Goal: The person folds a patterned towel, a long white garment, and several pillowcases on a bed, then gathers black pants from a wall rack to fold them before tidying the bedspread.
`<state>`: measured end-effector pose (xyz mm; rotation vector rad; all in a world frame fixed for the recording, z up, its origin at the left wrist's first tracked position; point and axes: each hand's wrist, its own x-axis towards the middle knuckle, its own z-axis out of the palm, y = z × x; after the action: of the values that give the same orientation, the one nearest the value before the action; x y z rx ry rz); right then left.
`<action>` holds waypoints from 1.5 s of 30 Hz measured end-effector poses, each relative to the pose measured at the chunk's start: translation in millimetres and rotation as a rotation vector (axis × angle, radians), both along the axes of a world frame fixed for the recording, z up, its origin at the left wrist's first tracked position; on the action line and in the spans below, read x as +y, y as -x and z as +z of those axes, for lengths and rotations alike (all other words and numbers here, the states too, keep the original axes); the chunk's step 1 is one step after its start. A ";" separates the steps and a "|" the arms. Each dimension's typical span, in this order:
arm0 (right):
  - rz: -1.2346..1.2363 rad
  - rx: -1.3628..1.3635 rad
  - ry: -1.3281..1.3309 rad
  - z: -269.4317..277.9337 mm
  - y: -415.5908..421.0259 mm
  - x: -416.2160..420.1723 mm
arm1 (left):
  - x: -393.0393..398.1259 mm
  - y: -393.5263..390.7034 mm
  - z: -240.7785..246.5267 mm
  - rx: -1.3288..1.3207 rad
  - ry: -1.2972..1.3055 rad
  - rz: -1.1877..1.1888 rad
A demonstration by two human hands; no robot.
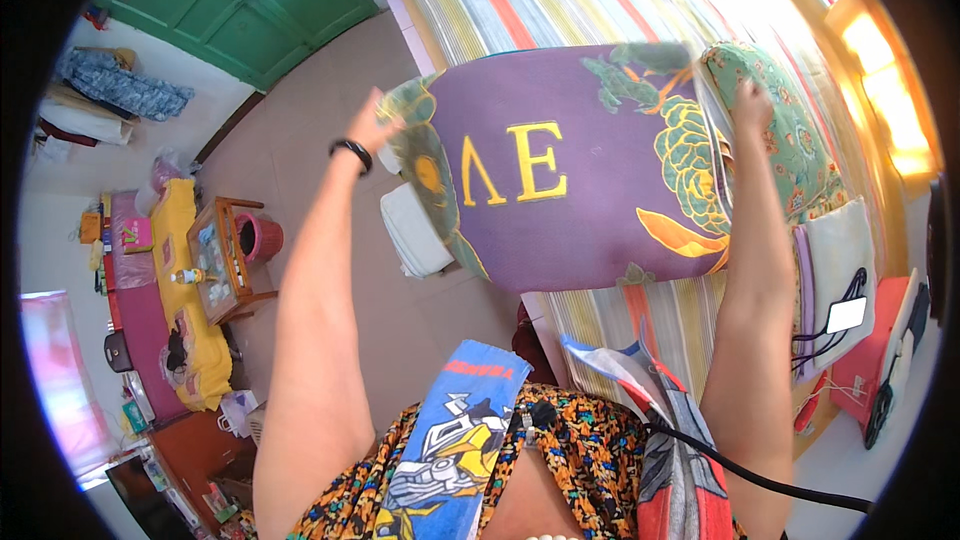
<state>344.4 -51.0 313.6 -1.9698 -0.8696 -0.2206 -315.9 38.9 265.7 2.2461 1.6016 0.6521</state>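
Observation:
A large purple cushion or pillow (510,240), with yellow letters and appliqué-look flowers, is held up at both ends above the edge of a bed with a striped sheet (600,7). At its left end my left hand (379,120), wearing a black wristband, grips the flowered border. My right hand (752,106) is closed at the right end, over a green floral pillow (802,165) lying on the bed; what its fingers hold is partly hidden, though the purple cover's edge runs beside it. Both ends look slightly blurred.
Folded cloths (840,255) with a corded white card lie at the bed's right. A white padded stool (412,232) stands on the floor beside the bed. Farther left are a glass-topped wooden table (221,262), a pink bin (260,236) and a yellow-covered bench (180,315).

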 end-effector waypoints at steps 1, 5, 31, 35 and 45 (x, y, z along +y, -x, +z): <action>0.071 -0.050 -0.008 -32.2 -4.2 -30.0 | -19.6 -29.5 -21.6 -0.023 0.159 -0.078; 0.298 0.033 -0.201 -82.6 99.6 -150.9 | -91.8 -45.8 -72.6 -0.063 0.291 -0.179; 0.032 1.634 -0.579 -151.7 280.7 -278.5 | 133.2 -317.5 -34.2 0.406 0.308 -0.332; 0.005 1.582 -0.588 -145.9 283.3 -283.7 | 131.5 -340.1 -31.2 0.524 0.223 -0.321; 0.048 1.494 -0.573 -128.5 268.8 -283.6 | 133.0 -311.9 -53.5 0.137 0.776 -0.580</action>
<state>75.5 -334.7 185.1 -1.0650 0.1590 0.8546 -4.0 171.9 212.2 1.9864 0.9128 -0.2513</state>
